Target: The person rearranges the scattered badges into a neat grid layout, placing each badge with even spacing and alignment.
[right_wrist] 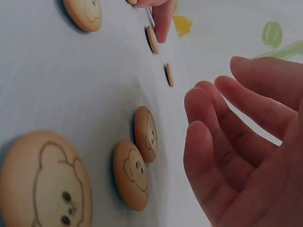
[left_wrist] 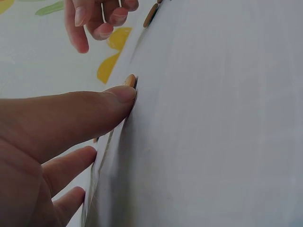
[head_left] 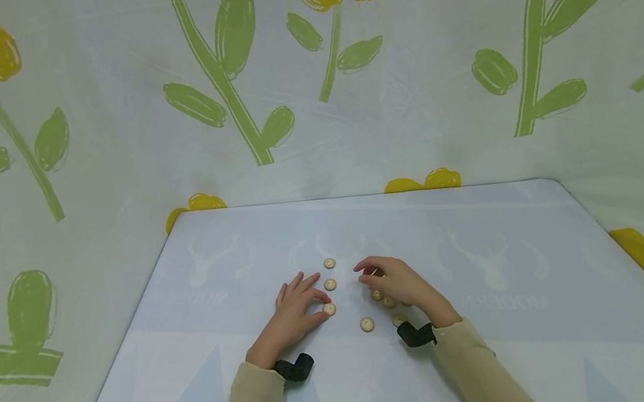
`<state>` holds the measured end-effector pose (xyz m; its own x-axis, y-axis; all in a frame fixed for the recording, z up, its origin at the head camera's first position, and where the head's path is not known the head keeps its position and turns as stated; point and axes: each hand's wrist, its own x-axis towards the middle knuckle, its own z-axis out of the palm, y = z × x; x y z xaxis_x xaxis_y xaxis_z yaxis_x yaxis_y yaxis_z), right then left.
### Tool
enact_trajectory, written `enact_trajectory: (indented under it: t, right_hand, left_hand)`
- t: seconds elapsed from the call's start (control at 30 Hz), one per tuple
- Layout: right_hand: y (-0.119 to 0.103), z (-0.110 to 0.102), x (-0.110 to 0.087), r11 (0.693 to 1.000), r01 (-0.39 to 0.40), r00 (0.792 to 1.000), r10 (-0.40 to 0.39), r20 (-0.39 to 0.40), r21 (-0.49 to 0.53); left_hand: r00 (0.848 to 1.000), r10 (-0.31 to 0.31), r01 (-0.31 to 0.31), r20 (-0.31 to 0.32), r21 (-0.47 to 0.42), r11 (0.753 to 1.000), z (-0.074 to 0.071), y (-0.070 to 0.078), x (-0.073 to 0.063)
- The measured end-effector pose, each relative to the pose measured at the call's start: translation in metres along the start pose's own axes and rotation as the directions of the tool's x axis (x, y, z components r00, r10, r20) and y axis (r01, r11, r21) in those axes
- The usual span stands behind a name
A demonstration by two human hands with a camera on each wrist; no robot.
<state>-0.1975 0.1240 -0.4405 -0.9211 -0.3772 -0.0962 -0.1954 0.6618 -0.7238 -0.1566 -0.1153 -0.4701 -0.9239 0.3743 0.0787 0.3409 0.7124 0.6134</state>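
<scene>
My left hand [head_left: 289, 312] pinches a round wooden disc [head_left: 329, 308] flat on the table, between thumb and index finger; its other fingers are spread. Straight behind that disc lie a second disc [head_left: 330, 284] and a farther disc [head_left: 329, 263], making a rough column. Loosely curled fingers of my right hand [right_wrist: 251, 137] hold nothing, above the table. Near it are two touching discs [right_wrist: 131, 175] with line-drawn animal faces, and a bigger-looking disc [right_wrist: 47, 184] nearer the wrist camera. Between the hands, toward me, sits another disc [head_left: 367, 324].
The white table [head_left: 551, 360] carries faint deer-head prints and pale blue triangles. Behind it hangs a light cloth [head_left: 408, 120] with green stems and yellow flowers. Each wrist wears a black camera, such as the right one [head_left: 415, 334], which partly covers a disc.
</scene>
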Motion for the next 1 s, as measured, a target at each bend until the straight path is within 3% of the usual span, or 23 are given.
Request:
enact_trajectory:
  t: [0.13,0.37,0.67,1.0]
  right_hand:
    - [0.002,-0.001,-0.002,1.000,0.000,0.999,0.000,0.040,0.015]
    - [0.005,0.000,-0.012,0.998,0.014,0.980,-0.026,0.199,0.064]
    - [0.002,0.001,-0.013,0.998,0.053,0.976,-0.059,0.210,0.033]
    - [-0.002,-0.001,-0.015,0.995,0.097,0.941,-0.083,0.329,-0.025]
  left_hand:
    - [1.000,-0.004,0.004,0.001,0.002,1.000,0.000,0.000,0.001]
    - [1.000,-0.004,0.003,0.026,0.021,1.000,0.008,-0.001,-0.001]
    - [1.000,0.008,-0.008,0.005,0.004,1.000,0.008,-0.002,-0.002]
    - [1.000,0.014,-0.014,-0.009,0.021,1.000,0.003,-0.003,-0.002]
